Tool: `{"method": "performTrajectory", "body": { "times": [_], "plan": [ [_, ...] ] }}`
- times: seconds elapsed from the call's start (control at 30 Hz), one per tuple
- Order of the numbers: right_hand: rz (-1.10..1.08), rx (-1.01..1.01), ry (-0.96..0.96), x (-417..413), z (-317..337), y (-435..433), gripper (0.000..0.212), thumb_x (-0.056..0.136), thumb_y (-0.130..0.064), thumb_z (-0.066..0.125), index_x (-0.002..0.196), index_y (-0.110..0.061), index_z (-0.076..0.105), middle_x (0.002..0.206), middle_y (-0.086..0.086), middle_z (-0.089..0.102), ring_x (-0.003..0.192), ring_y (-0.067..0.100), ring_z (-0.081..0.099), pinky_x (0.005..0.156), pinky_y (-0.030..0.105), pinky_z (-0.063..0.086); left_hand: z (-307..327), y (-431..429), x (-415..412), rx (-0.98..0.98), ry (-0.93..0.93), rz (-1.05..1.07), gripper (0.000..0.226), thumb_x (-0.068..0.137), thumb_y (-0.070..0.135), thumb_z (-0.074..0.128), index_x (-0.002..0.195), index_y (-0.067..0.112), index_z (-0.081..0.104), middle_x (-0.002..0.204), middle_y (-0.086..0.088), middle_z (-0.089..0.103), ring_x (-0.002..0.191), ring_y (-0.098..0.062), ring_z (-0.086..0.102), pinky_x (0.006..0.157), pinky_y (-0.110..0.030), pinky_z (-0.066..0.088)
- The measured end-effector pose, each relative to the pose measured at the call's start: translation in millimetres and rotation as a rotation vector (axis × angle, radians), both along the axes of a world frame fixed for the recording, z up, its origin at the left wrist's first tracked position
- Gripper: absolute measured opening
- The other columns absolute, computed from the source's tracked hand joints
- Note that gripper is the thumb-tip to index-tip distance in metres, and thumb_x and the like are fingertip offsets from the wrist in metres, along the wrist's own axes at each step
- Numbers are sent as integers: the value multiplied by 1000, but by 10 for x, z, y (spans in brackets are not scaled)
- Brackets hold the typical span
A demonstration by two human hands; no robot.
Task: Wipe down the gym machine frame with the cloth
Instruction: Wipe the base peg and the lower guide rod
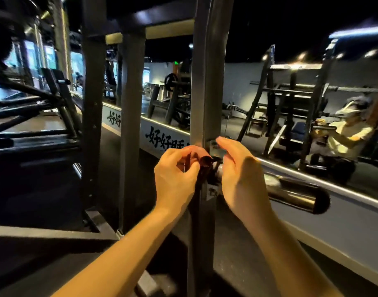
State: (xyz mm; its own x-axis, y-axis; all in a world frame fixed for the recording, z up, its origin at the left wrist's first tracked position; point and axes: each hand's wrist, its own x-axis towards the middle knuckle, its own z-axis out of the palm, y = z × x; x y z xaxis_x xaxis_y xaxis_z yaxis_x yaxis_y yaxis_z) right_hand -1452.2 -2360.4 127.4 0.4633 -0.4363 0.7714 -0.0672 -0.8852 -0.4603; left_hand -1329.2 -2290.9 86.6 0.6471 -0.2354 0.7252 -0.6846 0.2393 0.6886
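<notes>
Two grips are meeting at one upright of a dark gym frame (205, 82). The left grip (175, 176) is curling fingers and thumb round a dark cloth (205, 162) and pinching it against the upright's near edge, just below a bolted bracket (216, 147). The right grip (237, 168) is hovering at the other side of the upright, its fingers loosely curved and its thumb apart from the forefinger. It is holding nothing that shows, and whether its fingertips are touching the bracket cannot be told. Both bare forearms are reaching up from the bottom edge.

A chrome peg (297, 196) is jutting rightward from the upright, passing behind the right grip. More dark uprights (91, 125) of the frame are standing to the left. Beyond them, a pale band (162, 138) with black characters is running along the foot of a mirror (248, 93). The mirror is reflecting racks and a person (346, 138) in a pale yellow top.
</notes>
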Motion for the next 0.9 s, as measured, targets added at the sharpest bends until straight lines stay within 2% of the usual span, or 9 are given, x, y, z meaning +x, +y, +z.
{"method": "performTrajectory", "body": {
  "times": [0.07,0.17,0.3,0.37,0.43,0.57,0.7,0.77,0.9],
  "plan": [
    [13,19,68,123,246,-66,44,106,-6,46,150,-9,46,155,7,47,144,9,40,122,28,30,266,-39,54,-26,-39,33,22,88,13,77,110,16,76,98,9,66,92,1,62,80,-10,49],
    [95,184,152,254,502,-126,44,110,-17,39,154,-20,42,156,-1,46,145,12,40,122,31,30,654,-84,112,-64,-85,64,22,88,13,77,110,17,76,95,11,64,90,4,61,78,-6,45],
    [162,358,34,364,672,-264,27,111,-21,39,110,-25,65,105,4,71,96,14,67,88,24,55,1182,-153,225,-108,-112,95,21,89,15,76,110,14,77,99,4,67,90,2,62,80,-7,47],
    [172,417,6,372,740,-337,27,111,-21,39,110,-20,65,99,8,69,83,18,64,63,8,48,1469,-200,289,-131,-109,99,20,90,17,75,109,16,78,99,2,70,92,-4,64,84,-18,54],
    [193,485,-3,377,774,-424,23,110,-21,39,112,-27,61,92,0,64,75,9,60,52,8,42,1756,-243,337,-163,-111,104,17,90,18,74,106,17,79,97,1,72,93,-9,66,87,-32,58],
    [213,451,-71,419,902,-559,32,104,-6,51,100,-37,58,93,-16,61,89,2,62,71,13,46,2246,-307,415,-200,-141,117,13,91,20,70,100,18,79,93,3,74,93,-11,68,88,-37,59],
    [278,370,-190,502,1209,-639,24,103,-18,53,119,-27,69,107,-9,72,105,10,67,97,44,53,2640,-352,460,-179,-210,255,22,88,21,69,106,13,79,93,3,70,84,2,61,81,-18,53],
    [328,366,-200,530,1537,-629,32,104,-32,47,131,-26,64,118,-12,71,113,5,65,103,43,51,2906,-365,436,-190,-203,276,22,88,14,71,108,12,79,94,2,71,82,2,62,77,-18,53],
    [426,425,-240,540,2270,-617,34,106,-24,48,137,-23,60,127,-7,68,119,7,63,106,44,50,3494,-383,363,-210,-122,279,16,86,17,75,100,20,80,93,3,75,84,-9,71,75,-27,58]
  ]
}}
